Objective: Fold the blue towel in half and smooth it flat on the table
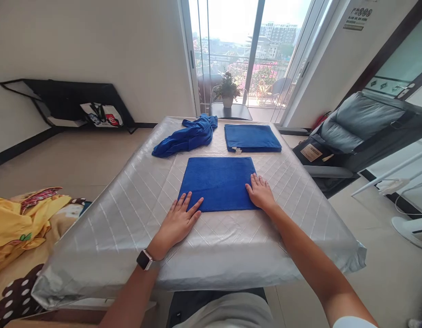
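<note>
A blue towel point(217, 182), folded to a flat rectangle, lies on the silver quilted tablecloth point(135, 228). My left hand point(178, 221) rests flat with fingers spread at the towel's near left corner. At its right edge, my right hand point(261, 191) lies flat too, fingertips on the cloth. Neither hand grips anything. Beyond, at the back right, is a neat stack of folded blue towels point(252, 137) with a white tag at its near edge. A crumpled blue towel point(188, 135) lies loosely heaped at the back left.
A potted plant point(227, 89) stands on a chair point(231, 110) behind the table, before a glass sliding door. To the right is a grey reclining chair point(354, 127). Yellow cloth point(22, 228) is heaped at the left. A black folded frame point(77, 105) leans on the wall.
</note>
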### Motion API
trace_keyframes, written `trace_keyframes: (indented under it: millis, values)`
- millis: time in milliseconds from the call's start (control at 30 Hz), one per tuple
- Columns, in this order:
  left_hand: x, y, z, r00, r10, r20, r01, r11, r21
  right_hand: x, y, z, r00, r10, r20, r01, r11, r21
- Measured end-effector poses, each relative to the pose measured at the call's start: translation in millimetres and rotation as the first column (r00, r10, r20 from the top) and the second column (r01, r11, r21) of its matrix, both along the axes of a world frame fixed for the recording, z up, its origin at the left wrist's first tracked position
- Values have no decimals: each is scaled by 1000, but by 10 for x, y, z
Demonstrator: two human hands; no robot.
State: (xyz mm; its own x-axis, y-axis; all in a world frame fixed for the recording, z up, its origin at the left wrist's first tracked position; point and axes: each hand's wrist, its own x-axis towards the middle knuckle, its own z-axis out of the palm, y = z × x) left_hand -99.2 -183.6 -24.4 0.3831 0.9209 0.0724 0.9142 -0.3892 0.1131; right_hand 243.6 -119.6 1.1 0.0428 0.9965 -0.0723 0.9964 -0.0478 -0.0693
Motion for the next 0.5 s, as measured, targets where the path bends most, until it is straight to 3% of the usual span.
trace_keyframes:
  millis: [200,333,433,500]
  values:
    - [-59,8,4,999,3,-44,-5,1000,-30,44,-26,-37,999,27,-41,-28,1000,-7]
    - [74,23,201,997,-19,-75,17,999,-29,32,-24,-25,998,25,-60,-26,1000,-8]
    - [510,126,440,973,-227,-27,226,974,-30,28,-18,-31,997,22,-68,-23,1000,-12]
    - [939,280,540,901,-433,33,435,899,-54,31,-23,-35,998,24,-65,-24,1000,2]
